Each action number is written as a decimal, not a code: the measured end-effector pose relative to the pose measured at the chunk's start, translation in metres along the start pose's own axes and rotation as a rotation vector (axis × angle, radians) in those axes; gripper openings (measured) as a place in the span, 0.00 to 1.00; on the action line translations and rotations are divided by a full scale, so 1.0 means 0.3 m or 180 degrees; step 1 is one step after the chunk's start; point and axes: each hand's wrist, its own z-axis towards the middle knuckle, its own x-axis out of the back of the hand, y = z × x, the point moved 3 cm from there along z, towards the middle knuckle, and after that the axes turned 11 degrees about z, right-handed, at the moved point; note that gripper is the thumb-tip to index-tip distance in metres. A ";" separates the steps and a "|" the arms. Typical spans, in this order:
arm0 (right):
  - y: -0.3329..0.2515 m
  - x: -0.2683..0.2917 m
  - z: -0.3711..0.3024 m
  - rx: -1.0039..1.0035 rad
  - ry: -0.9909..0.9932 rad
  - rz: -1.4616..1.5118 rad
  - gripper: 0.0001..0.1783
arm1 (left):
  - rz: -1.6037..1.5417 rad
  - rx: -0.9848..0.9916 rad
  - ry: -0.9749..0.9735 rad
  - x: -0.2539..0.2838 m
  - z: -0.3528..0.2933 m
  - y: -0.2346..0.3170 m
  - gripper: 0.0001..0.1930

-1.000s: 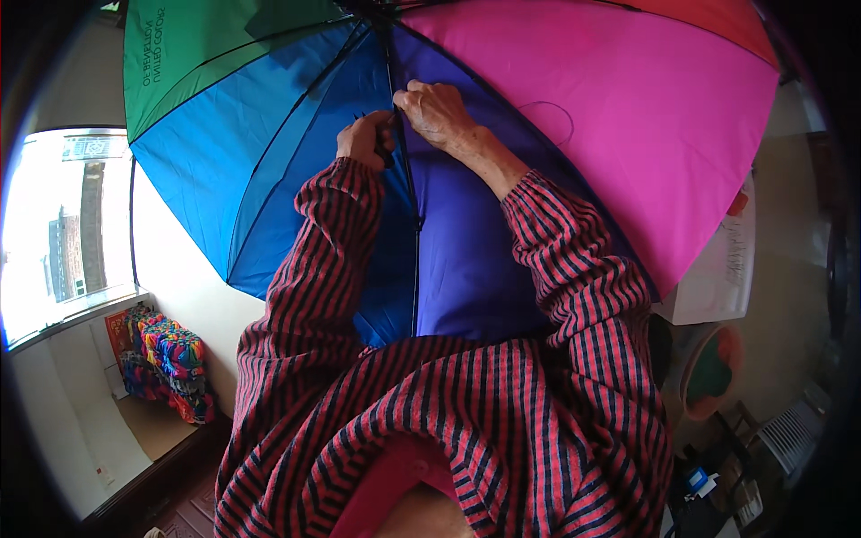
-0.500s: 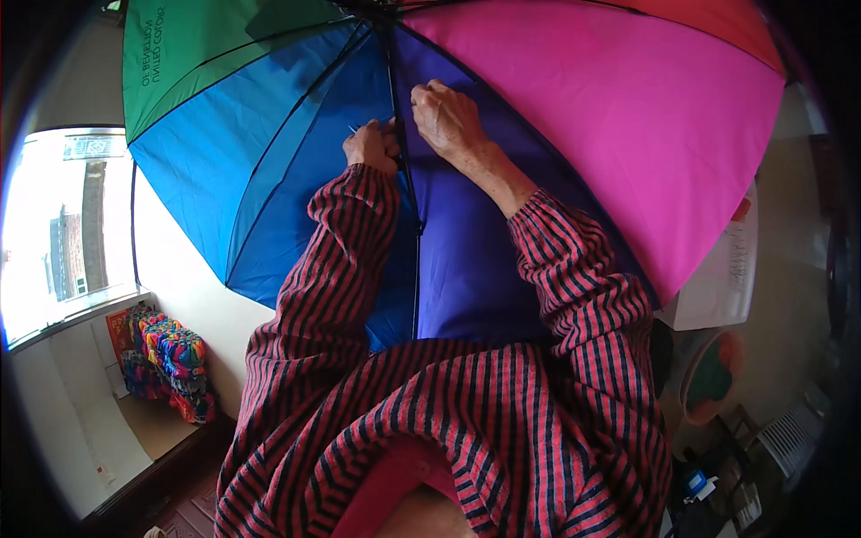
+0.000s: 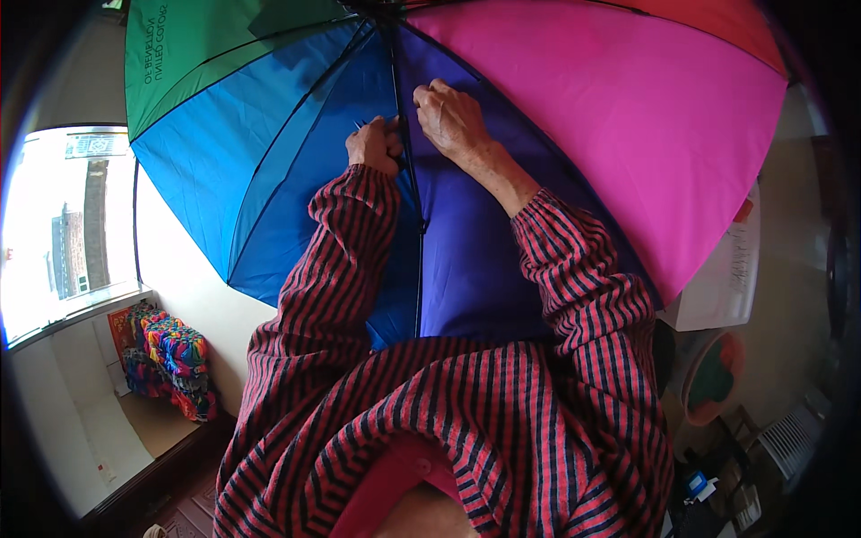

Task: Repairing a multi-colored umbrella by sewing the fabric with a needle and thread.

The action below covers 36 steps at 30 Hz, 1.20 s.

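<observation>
An open multicoloured umbrella (image 3: 574,117) spreads in front of me, its green, blue, purple, pink and red panels seen from the ribbed side. My left hand (image 3: 374,145) is closed at the thin black rib (image 3: 418,193) between the blue and purple panels. A small pointed tip (image 3: 360,124) sticks out above its knuckles; its kind I cannot make out. Over the purple panel (image 3: 466,242), just right of that rib, my right hand (image 3: 451,121) is pinched with fingertips together. Whatever it grips is too small or hidden to name.
At left a bundle of colourful yarn-like material (image 3: 175,350) lies on a shelf beside a bright window (image 3: 76,215). To the right are a white plastic box (image 3: 713,287), a round bin (image 3: 715,377) with green contents and a grey slatted chair (image 3: 791,439).
Both hands stay almost in place, with my left fingers shifting slightly at the rib. The view has moved a little.
</observation>
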 end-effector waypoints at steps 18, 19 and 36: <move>-0.011 -0.014 -0.011 0.0247 0.0122 0.0068 0.03 | 0.0146 -0.0053 -0.0198 0.012 0.008 -0.001 0.05; -0.017 -0.012 -0.012 0.0324 0.0222 0.0055 0.03 | 0.0181 -0.0138 -0.0136 0.008 0.000 0.000 0.05; 0.137 0.633 -0.007 -0.0130 0.1713 0.5903 0.08 | 0.1702 -0.1968 -0.0032 0.015 -0.021 0.000 0.11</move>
